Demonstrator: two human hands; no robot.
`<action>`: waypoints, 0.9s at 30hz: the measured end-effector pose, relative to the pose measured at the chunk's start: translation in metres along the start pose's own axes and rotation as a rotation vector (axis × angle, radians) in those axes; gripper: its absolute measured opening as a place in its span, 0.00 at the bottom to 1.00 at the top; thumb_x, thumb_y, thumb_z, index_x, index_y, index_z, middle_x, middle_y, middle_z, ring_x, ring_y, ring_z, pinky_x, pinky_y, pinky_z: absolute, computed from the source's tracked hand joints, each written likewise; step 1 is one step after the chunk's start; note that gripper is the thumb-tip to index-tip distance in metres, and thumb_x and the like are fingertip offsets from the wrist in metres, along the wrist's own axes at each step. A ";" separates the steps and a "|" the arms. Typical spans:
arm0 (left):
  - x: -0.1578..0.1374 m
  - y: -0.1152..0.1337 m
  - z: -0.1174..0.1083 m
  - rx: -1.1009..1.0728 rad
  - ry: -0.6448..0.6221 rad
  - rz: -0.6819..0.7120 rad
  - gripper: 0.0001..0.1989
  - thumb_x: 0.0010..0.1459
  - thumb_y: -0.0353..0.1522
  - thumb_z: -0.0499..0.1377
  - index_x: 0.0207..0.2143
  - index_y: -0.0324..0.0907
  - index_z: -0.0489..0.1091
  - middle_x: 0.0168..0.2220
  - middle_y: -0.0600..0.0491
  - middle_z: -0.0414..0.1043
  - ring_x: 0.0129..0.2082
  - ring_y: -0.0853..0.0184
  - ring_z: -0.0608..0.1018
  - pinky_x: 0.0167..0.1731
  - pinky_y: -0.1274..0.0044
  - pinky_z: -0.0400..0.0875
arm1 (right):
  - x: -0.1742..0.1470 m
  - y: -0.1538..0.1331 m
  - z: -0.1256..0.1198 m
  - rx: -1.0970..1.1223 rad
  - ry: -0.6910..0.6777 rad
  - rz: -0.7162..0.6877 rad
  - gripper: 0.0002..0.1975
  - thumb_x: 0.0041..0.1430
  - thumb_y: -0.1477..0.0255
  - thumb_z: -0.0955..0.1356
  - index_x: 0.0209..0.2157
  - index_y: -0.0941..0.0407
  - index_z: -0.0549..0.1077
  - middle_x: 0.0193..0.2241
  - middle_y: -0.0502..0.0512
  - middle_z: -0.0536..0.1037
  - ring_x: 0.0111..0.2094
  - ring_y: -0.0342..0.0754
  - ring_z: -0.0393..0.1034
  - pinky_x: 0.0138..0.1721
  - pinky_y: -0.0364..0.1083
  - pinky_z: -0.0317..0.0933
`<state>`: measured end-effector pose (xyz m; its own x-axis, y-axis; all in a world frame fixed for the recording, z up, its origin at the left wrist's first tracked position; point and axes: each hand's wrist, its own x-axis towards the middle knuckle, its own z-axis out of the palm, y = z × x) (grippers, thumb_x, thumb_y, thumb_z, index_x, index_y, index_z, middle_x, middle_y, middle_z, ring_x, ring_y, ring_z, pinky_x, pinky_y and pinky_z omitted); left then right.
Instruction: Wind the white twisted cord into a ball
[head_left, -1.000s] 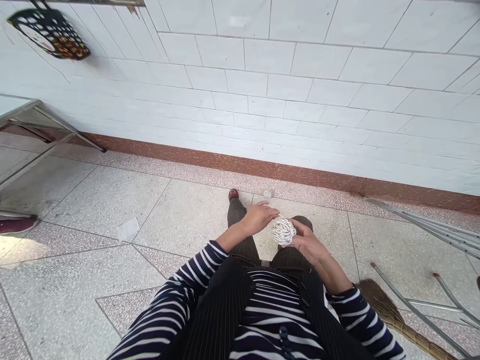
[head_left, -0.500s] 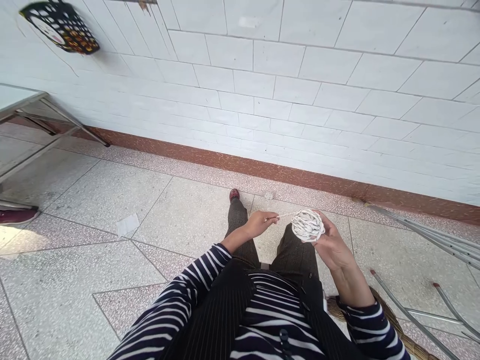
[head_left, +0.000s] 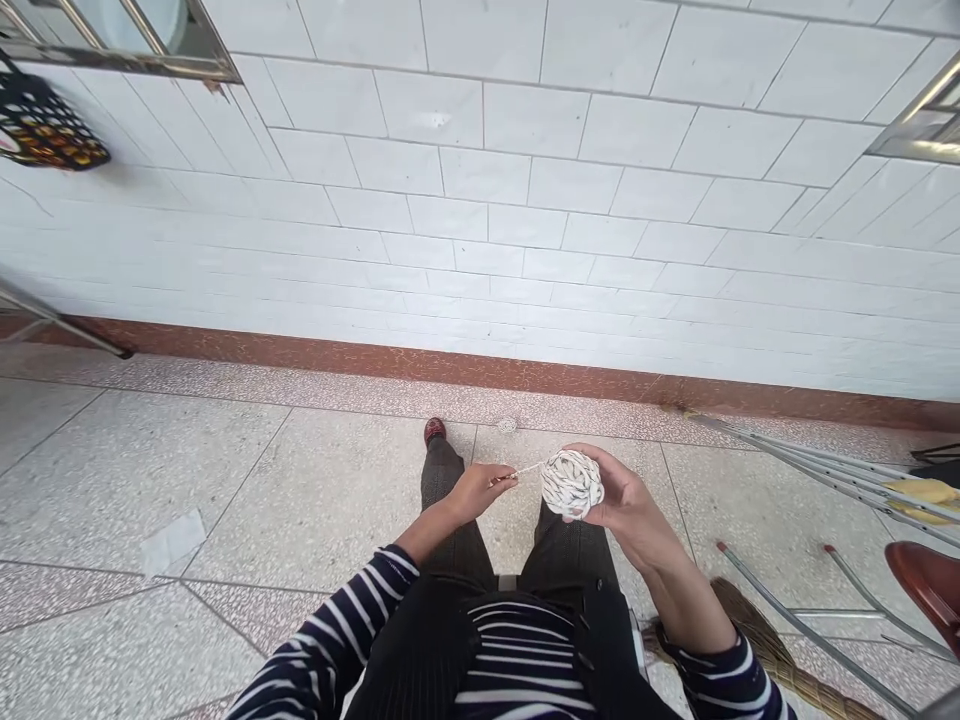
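The round white ball of wound cord (head_left: 571, 484), flecked with dark marks, sat in front of your waist, off the floor, against the fingers of your right hand (head_left: 630, 510). That hand cupped it from the right, curled partly around it, with the ball's left and near faces bare. How the fingers sat behind it was hidden. From the ball's upper left side a thin white strand of cord (head_left: 529, 468) ran taut, sloping slightly down to your left hand (head_left: 480, 492), which stood to the left of the ball, apart from it, its fingers narrowed in a pinch on the strand.

Below the ball were your dark grey trousers (head_left: 577, 550). Beyond your hands, a small whitish round object (head_left: 507, 425) lay on the speckled pale stone floor (head_left: 360, 480), too small to make out further. Your dark red shoe (head_left: 434, 430) showed to its left.

Farther out, a flat white sheet (head_left: 172, 543) lay on the floor to your left. A brown straw broom (head_left: 757, 630) lay by your right forearm. Ahead, a red-brown stone skirting (head_left: 375, 355) ran beneath the white tiled wall (head_left: 510, 180).
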<state>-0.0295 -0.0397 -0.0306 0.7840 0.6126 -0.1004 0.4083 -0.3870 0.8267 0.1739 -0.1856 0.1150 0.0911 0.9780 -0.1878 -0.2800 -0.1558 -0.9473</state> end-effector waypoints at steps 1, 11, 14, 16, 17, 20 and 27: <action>0.001 -0.004 0.001 0.000 -0.003 -0.009 0.17 0.65 0.44 0.54 0.38 0.42 0.76 0.32 0.52 0.77 0.36 0.63 0.76 0.38 0.78 0.67 | -0.002 -0.002 0.000 0.011 0.022 -0.001 0.37 0.39 0.71 0.81 0.54 0.47 0.74 0.50 0.56 0.77 0.50 0.57 0.72 0.47 0.53 0.71; 0.029 -0.033 -0.018 0.100 -0.005 -0.072 0.21 0.62 0.46 0.54 0.28 0.40 0.74 0.24 0.54 0.72 0.28 0.66 0.72 0.31 0.79 0.61 | -0.018 -0.002 -0.016 -0.035 0.119 -0.094 0.33 0.38 0.65 0.82 0.50 0.47 0.78 0.47 0.56 0.80 0.49 0.57 0.74 0.48 0.51 0.69; 0.046 -0.026 -0.031 0.157 0.010 -0.076 0.20 0.60 0.47 0.56 0.25 0.40 0.72 0.21 0.54 0.70 0.26 0.66 0.71 0.30 0.79 0.61 | -0.024 -0.003 -0.017 -0.011 0.143 -0.127 0.33 0.37 0.65 0.82 0.50 0.46 0.78 0.46 0.56 0.80 0.47 0.56 0.74 0.47 0.51 0.69; 0.058 -0.016 -0.044 0.161 0.048 -0.088 0.19 0.60 0.45 0.57 0.26 0.41 0.73 0.21 0.54 0.70 0.25 0.66 0.70 0.31 0.78 0.62 | -0.028 -0.005 -0.018 -0.014 0.167 -0.151 0.33 0.37 0.65 0.82 0.49 0.46 0.78 0.48 0.56 0.80 0.48 0.57 0.74 0.48 0.51 0.69; 0.065 -0.010 -0.053 0.157 0.063 -0.114 0.18 0.61 0.44 0.57 0.26 0.40 0.73 0.21 0.54 0.69 0.24 0.66 0.70 0.31 0.76 0.63 | -0.031 -0.007 -0.020 -0.022 0.173 -0.159 0.33 0.37 0.65 0.82 0.49 0.46 0.78 0.48 0.56 0.80 0.49 0.57 0.74 0.49 0.51 0.69; 0.091 0.011 -0.087 0.138 0.139 -0.168 0.18 0.64 0.39 0.52 0.30 0.40 0.76 0.22 0.52 0.70 0.20 0.68 0.67 0.29 0.73 0.63 | -0.034 -0.009 -0.027 -0.057 0.190 -0.177 0.33 0.38 0.66 0.82 0.50 0.45 0.77 0.50 0.56 0.79 0.52 0.59 0.72 0.51 0.54 0.69; 0.141 0.080 -0.193 0.357 0.419 0.120 0.15 0.62 0.36 0.56 0.26 0.38 0.74 0.23 0.54 0.69 0.28 0.67 0.70 0.38 0.71 0.64 | -0.031 -0.003 -0.035 -0.018 0.185 -0.176 0.32 0.43 0.62 0.80 0.52 0.46 0.75 0.55 0.57 0.76 0.54 0.62 0.72 0.53 0.60 0.68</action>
<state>0.0235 0.1489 0.1288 0.6116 0.7431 0.2717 0.5178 -0.6356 0.5726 0.2054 -0.2208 0.1143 0.3104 0.9485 -0.0624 -0.2277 0.0105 -0.9737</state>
